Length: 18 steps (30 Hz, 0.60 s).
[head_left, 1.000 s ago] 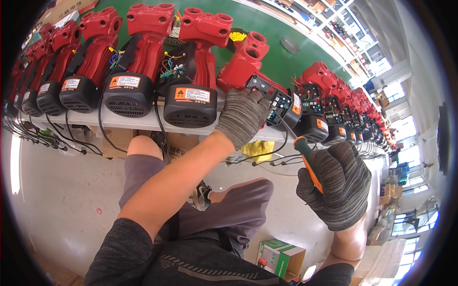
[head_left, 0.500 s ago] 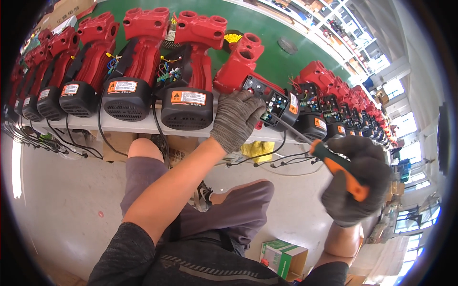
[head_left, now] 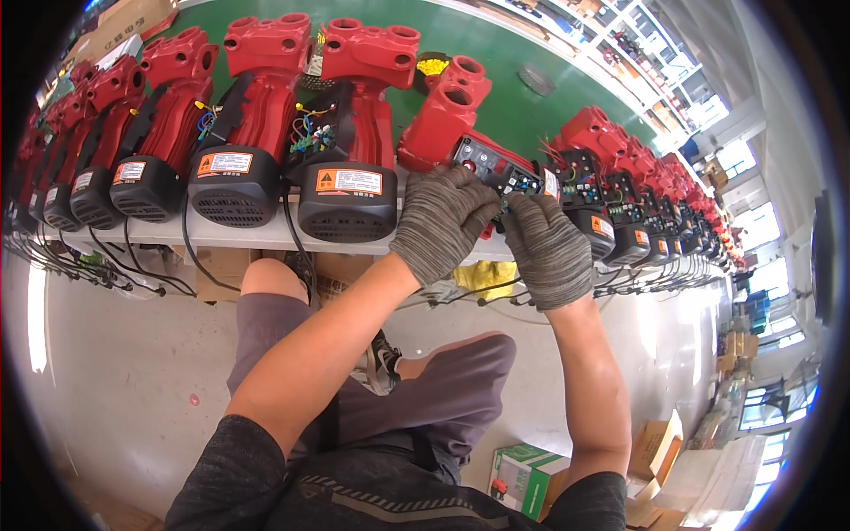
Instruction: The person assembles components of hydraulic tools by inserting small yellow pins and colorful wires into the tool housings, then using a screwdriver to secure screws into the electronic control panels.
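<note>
A red pump lies tilted on the bench in front of me, its black control box uncovered so that circuit parts show. My left hand, in a grey-brown knit glove, rests against the near side of this box with its fingers drawn together at the parts. From the right, my gloved right hand reaches to the same box, fingertips pinched close to those of my left hand. Whatever sits between the fingertips of either hand is too small or hidden to name. No screwdriver shows in this view now.
More red pumps with black motor covers line the white bench edge on both sides, their black cables hanging down. Behind lies a green surface with a bowl of yellow pieces. A green-white carton stands on the floor.
The screwdriver that my right hand held at the control box is out of sight. My right hand has moved left and up to the box. My left hand stays almost in place.
</note>
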Each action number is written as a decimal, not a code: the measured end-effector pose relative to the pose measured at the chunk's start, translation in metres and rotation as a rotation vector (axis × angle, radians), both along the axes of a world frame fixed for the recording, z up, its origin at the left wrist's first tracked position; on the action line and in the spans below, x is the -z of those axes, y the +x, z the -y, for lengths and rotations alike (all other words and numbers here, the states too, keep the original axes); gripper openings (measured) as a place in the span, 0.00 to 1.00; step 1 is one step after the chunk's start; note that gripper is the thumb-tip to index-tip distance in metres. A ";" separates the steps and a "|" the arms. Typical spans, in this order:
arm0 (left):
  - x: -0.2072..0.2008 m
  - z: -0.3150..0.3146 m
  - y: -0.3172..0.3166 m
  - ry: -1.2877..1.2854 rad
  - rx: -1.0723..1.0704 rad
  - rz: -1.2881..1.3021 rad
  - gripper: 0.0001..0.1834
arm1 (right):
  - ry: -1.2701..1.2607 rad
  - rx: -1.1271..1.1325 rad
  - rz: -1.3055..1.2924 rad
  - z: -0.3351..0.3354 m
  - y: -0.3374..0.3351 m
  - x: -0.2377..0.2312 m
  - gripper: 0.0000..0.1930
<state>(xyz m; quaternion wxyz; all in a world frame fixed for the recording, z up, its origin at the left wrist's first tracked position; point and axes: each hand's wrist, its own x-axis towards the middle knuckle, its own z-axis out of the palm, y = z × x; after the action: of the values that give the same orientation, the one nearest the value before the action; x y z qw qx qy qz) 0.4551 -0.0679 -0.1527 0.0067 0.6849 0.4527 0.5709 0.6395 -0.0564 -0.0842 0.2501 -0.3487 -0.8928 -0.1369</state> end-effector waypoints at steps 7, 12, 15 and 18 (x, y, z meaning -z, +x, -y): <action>0.000 -0.001 0.002 -0.055 -0.031 0.008 0.08 | 0.082 -0.066 0.166 -0.004 -0.004 -0.001 0.16; 0.003 -0.002 0.000 -0.023 -0.045 -0.010 0.08 | 0.192 -0.060 0.248 -0.011 -0.002 0.002 0.15; 0.001 -0.001 0.000 -0.040 -0.034 -0.034 0.07 | 0.143 -0.054 0.294 -0.012 -0.001 0.000 0.10; -0.002 0.000 -0.001 -0.070 -0.009 -0.049 0.06 | 0.047 -0.151 0.045 -0.014 -0.003 0.005 0.06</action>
<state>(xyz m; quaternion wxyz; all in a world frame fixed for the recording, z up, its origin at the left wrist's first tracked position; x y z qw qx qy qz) 0.4544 -0.0682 -0.1506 0.0168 0.6960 0.4755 0.5378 0.6369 -0.0423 -0.0889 0.2478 -0.2714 -0.9185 -0.1462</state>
